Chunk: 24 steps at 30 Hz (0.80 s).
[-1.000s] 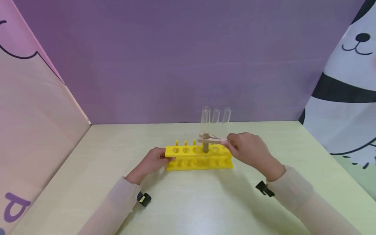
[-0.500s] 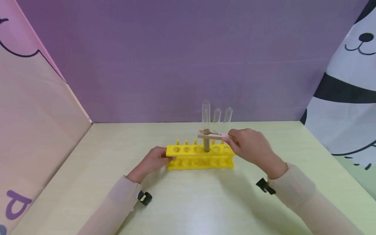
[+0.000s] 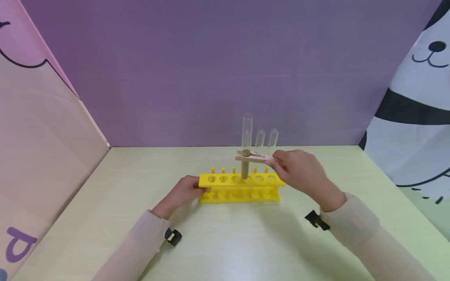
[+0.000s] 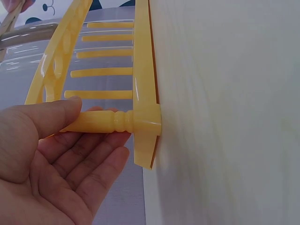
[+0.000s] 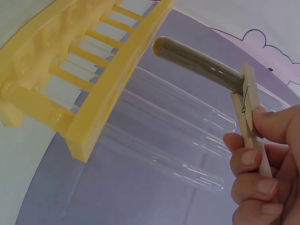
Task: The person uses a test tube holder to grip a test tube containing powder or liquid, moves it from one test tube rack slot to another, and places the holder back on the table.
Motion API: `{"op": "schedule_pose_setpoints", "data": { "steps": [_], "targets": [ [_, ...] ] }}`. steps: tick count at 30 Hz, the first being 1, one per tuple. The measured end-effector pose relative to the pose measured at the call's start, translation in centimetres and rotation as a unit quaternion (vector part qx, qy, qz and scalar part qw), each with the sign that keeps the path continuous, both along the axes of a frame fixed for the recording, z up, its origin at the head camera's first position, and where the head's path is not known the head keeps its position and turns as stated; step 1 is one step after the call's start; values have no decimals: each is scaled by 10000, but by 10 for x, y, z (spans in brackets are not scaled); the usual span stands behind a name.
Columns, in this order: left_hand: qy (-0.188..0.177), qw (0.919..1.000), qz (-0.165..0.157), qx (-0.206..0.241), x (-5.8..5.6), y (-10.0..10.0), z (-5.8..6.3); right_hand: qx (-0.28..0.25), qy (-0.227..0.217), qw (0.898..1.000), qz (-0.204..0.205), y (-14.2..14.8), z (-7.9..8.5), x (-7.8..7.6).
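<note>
My left hand (image 3: 183,192) holds the left end post of a yellow test tube rack (image 3: 218,183); in the left wrist view the thumb and fingers (image 4: 86,161) close round that post (image 4: 101,121). With curled fingers, my right hand (image 3: 303,171) grips a wooden test tube clamp (image 3: 256,159). The clamp's jaws pinch a glass test tube (image 3: 245,169) near its middle. Grey-brown liquid fills the tube's lower part. In the right wrist view, the tube's rounded bottom (image 5: 161,46) is clear of the rack's top plate, and the tube stands nearly upright over the holes.
Several glass tubes (image 5: 168,129) sit upside down on pegs along the rack's back. Other pegs (image 4: 105,54) on the rack are bare. The rack stands on a pale wooden table (image 3: 225,242), with a purple backdrop (image 3: 175,78) behind it.
My right hand has risen with the clamp, lifting the test tube up out of the rack hole. The left hand stays on the rack, which has not visibly moved.
</note>
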<state>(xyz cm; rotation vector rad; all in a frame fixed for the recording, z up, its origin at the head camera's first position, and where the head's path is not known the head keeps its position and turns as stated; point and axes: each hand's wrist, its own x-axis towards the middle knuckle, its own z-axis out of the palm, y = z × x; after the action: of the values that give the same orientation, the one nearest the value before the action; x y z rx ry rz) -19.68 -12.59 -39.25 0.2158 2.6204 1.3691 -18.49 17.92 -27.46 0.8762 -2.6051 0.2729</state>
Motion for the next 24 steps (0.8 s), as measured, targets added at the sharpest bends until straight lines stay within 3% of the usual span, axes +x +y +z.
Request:
{"op": "schedule_pose_setpoints", "data": {
  "steps": [7, 24],
  "targets": [
    [-119, 9999, 101, -69, 0, 1, 1, -95, -214, 9997, -25, -6, -1, 1],
    [-43, 10000, 1, -34, -1, -1, -1, -79, -317, 9995, -11, -15, -9, 1]
  ]
}}
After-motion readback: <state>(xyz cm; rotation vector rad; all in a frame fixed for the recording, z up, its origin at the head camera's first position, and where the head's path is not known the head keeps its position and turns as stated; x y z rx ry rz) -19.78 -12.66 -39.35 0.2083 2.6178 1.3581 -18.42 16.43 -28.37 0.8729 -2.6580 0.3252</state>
